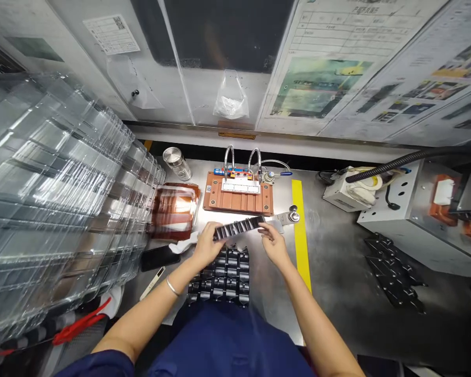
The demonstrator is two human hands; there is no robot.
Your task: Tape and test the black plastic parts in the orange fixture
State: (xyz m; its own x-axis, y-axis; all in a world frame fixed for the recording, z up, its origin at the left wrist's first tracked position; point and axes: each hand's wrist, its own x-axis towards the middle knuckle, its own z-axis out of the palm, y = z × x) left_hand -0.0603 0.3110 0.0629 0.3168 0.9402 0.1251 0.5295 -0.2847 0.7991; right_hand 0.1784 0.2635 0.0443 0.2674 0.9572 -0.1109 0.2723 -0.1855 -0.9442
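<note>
A long black plastic part (239, 228) with a row of pockets is held tilted above the bench, its right end higher. My left hand (207, 245) is closed around its left end. At its right end, the fingertips of my right hand (272, 242) touch the part, with fingers curled. Below it, close to my body, lie several similar black parts (225, 275) in rows. Just beyond the held part stands a copper-coloured fixture block (241, 201) with a white perforated bar (241, 186) and two curved metal tubes above.
Stacked clear plastic trays (74, 199) rise at the left. Near them are a brown tray (176, 209), a glass jar (177, 163), a black phone-like slab (160, 257) and a white cloth (183, 244). Yellow tape (301, 235) runs along the right; beyond are black parts (394, 272) and a machine (416, 225).
</note>
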